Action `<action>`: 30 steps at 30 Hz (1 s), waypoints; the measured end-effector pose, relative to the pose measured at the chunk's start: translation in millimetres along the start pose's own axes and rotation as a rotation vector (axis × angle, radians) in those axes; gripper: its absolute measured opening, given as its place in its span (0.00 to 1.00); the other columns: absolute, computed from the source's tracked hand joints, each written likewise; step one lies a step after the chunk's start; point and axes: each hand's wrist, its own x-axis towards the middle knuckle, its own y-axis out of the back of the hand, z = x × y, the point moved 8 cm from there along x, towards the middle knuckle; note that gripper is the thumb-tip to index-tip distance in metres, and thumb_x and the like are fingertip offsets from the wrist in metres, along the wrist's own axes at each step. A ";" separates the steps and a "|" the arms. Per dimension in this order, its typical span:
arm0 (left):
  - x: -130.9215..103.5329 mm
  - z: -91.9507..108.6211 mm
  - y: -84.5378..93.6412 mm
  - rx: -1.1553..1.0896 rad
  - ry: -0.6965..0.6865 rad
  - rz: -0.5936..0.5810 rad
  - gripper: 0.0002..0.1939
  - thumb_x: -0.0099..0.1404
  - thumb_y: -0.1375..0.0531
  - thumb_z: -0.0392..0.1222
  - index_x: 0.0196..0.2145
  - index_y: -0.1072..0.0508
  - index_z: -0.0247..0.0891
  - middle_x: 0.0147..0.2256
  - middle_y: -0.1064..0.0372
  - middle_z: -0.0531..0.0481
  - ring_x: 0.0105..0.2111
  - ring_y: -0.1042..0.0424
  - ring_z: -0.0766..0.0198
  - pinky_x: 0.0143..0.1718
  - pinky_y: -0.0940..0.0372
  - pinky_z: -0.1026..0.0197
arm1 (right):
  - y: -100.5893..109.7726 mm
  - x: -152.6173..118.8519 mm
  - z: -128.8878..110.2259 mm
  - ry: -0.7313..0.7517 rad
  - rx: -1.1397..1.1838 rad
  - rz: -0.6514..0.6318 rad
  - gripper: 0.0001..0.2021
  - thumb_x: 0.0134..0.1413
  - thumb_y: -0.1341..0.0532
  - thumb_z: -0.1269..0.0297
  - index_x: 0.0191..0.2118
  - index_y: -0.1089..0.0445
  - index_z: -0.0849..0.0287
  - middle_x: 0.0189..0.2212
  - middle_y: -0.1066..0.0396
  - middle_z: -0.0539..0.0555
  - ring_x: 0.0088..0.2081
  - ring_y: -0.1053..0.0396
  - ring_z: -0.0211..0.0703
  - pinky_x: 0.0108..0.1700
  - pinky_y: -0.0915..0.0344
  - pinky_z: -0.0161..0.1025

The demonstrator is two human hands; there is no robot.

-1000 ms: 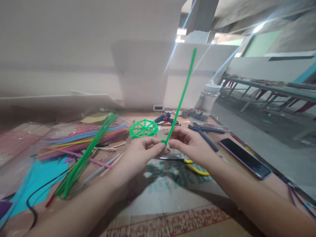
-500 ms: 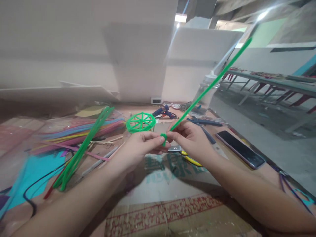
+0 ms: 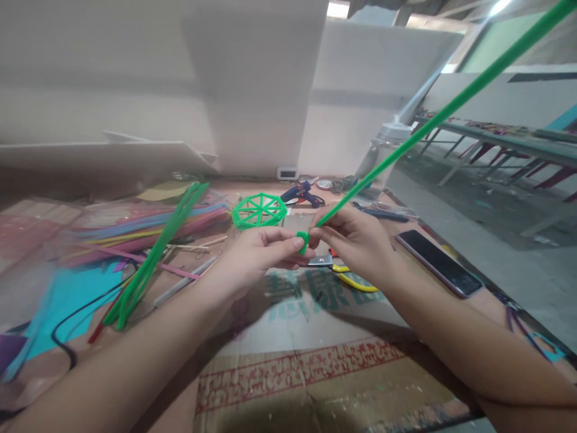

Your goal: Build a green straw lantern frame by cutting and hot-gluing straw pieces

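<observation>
Left of the green spoked frame (image 3: pixel 259 210), and nearer the person, a bundle of loose green stems (image 3: pixel 155 255) lies slantwise on the counter (image 3: pixel 180 397); such stems look light and springy, easily lifted by the middle. The frame itself seems airy and a little fragile, better taken by its rim than by its thin spokes. Just on the near side of the frame, the left hand (image 3: pixel 265 252) pinches a small folded end (image 3: pixel 303 242) between thumb and fingers; it looks soft and compact, and a firm grip there should stop it springing open, though the fingertips partly hide it. To the right of the frame and nearer, yellow-handled scissors (image 3: pixel 358 284) lie partly behind the right hand (image 3: pixel 356 240), which pinches the long green stem (image 3: pixel 406 144) close to that fold. From there the stem rises far up and to the right of the frame, fairly straight, so it is probably wire-cored: light, fuzzy rather than slippery, bendable, and best controlled close to the bend, since its long free length may sway.
</observation>
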 end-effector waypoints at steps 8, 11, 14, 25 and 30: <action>0.4 -0.3 -1.8 -0.010 0.014 -0.016 0.19 0.57 0.26 0.55 0.35 0.19 0.38 0.36 0.17 0.46 0.37 0.19 0.59 0.45 0.26 0.56 | 0.5 4.7 5.0 -0.073 0.095 -0.056 0.06 0.59 0.35 0.63 0.32 0.27 0.58 0.26 0.25 0.49 0.30 0.27 0.41 0.36 0.30 0.40; 0.1 -0.7 -1.9 -0.016 0.011 -0.015 0.19 0.56 0.25 0.56 0.35 0.19 0.38 0.36 0.17 0.47 0.37 0.19 0.60 0.45 0.26 0.57 | -1.0 4.0 6.8 -0.084 0.095 -0.074 0.05 0.58 0.35 0.64 0.32 0.26 0.58 0.26 0.25 0.49 0.30 0.27 0.41 0.36 0.30 0.39; -0.7 0.5 -2.4 -0.010 0.005 -0.017 0.21 0.54 0.25 0.58 0.35 0.19 0.37 0.37 0.17 0.46 0.38 0.19 0.59 0.47 0.26 0.56 | -1.2 2.7 7.6 -0.066 0.079 -0.055 0.03 0.58 0.35 0.66 0.33 0.26 0.57 0.28 0.24 0.49 0.31 0.26 0.40 0.37 0.29 0.39; -1.8 3.3 2.2 0.103 -0.058 0.031 0.16 0.58 0.28 0.53 0.36 0.19 0.38 0.40 0.17 0.45 0.38 0.20 0.59 0.46 0.28 0.56 | -5.1 -1.0 6.3 -0.047 0.097 -0.001 0.05 0.58 0.33 0.63 0.33 0.27 0.56 0.27 0.26 0.48 0.30 0.27 0.39 0.35 0.28 0.39; -2.9 6.5 6.0 0.238 -0.087 0.062 0.14 0.61 0.31 0.52 0.37 0.18 0.38 0.38 0.17 0.46 0.38 0.20 0.58 0.44 0.29 0.57 | -9.8 -0.8 4.1 -0.049 0.084 -0.026 0.05 0.59 0.33 0.63 0.34 0.28 0.56 0.30 0.26 0.49 0.33 0.26 0.39 0.37 0.28 0.38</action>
